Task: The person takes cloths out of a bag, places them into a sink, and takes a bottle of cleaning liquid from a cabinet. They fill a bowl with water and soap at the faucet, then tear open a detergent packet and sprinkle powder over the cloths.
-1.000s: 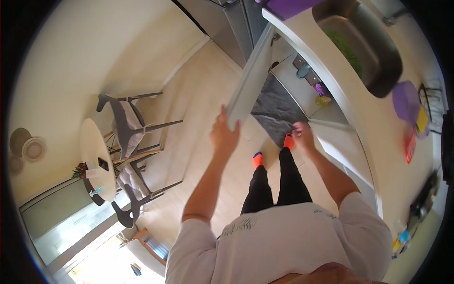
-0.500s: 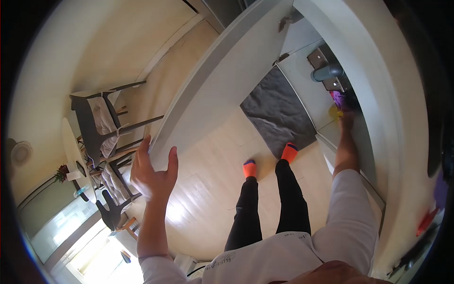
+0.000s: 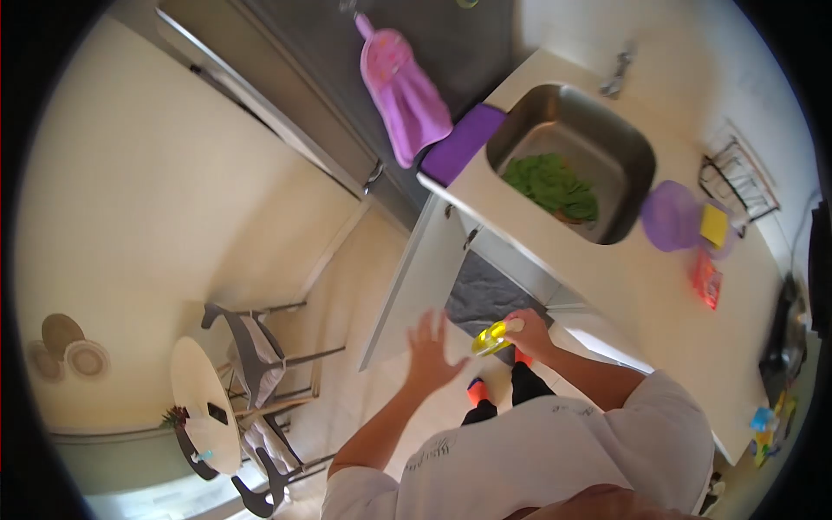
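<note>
My right hand (image 3: 530,336) is closed around a yellow, see-through bottle (image 3: 492,339) with a pale end, held low beside the counter. The bottle's label cannot be made out. Fingers spread and a little blurred, my left hand (image 3: 431,354) holds nothing. It is to the left of the bottle, near the swung-out white cabinet door (image 3: 407,277); whether it touches the door I cannot tell. Above both hands, a steel sink (image 3: 620,139) set in the pale counter (image 3: 555,264) has green leafy vegetables (image 3: 550,186) in it.
A purple basin (image 3: 672,217), a yellow sponge (image 3: 714,225) and a red packet (image 3: 706,281) lie right of the sink. A purple mat (image 3: 464,143) covers the counter's corner. A pink hand towel (image 3: 403,95) hangs behind. Chairs (image 3: 251,351) surround a round table (image 3: 195,381) at left. A dark mat (image 3: 485,290) lies below.
My right hand has come out of the low cabinet with the yellow bottle. My left hand has moved right, its fingers spread. The view has lifted to the sink and counter; the door stands less wide.
</note>
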### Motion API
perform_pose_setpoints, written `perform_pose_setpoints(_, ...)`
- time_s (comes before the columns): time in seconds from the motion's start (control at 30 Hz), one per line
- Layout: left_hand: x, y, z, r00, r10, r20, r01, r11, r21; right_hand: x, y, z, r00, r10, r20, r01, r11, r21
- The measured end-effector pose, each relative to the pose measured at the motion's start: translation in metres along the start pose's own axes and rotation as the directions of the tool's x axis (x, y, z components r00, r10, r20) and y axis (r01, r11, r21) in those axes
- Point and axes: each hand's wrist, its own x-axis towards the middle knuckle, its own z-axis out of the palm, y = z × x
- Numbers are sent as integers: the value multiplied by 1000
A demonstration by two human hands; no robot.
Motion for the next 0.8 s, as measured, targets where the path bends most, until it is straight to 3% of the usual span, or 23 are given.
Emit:
perform_pose_setpoints(0.13, 30, 118, -54, 962, 263, 68, -218, 897, -384, -29, -148, -132, 987, 34, 155, -90, 925, 369)
perform_pose_setpoints(0.17, 39, 139, -68, 957, 282, 63, -235, 887, -398, -31, -162, -156, 981, 46, 187, -128, 883, 452)
perform_pose_setpoints(0.23, 59, 177, -91, 951, 305, 48, -256, 866, -429, -31, -160, -191, 987, -143, 78, 73, 815, 574)
perform_pose_setpoints(0.3, 79, 209, -106, 957, 279, -86, -271, 739, -618, -33, -180, -233, 930, -347, -119, 366, 861, 352)
perform_pose_setpoints(0.37, 102, 231, -111, 944, 286, -163, -301, 549, -780, -38, -185, -246, 887, -431, -166, 459, 863, 212)
perform_pose_setpoints(0.43, 131, 259, -108, 908, 361, -214, -328, 293, -898, -36, -185, -253, 913, -386, -132, 405, 893, 197)
perform_pose_setpoints(0.53, 178, 284, -100, 721, 593, -358, -666, 450, -595, -24, -176, -264, 900, -65, -432, 208, 933, 293)
perform_pose_setpoints(0.57, 203, 285, -96, 613, 698, -369, -761, 399, -511, -18, -177, -270, 897, -47, -440, 226, 904, 363)
perform_pose_setpoints(0.67, 235, 300, -148, 685, 716, -133, -567, 410, -714, -14, -162, -296, 953, 0, -302, 62, 979, 196)
perform_pose_setpoints(0.7, 247, 304, -158, 613, 776, -148, -655, 395, -644, -11, -162, -304, 961, 31, -274, 33, 974, 226)
perform_pose_setpoints(0.8, 277, 322, -168, 178, 946, -271, -941, 83, -328, -11, -171, -319, 965, 137, -223, -77, 963, 259)
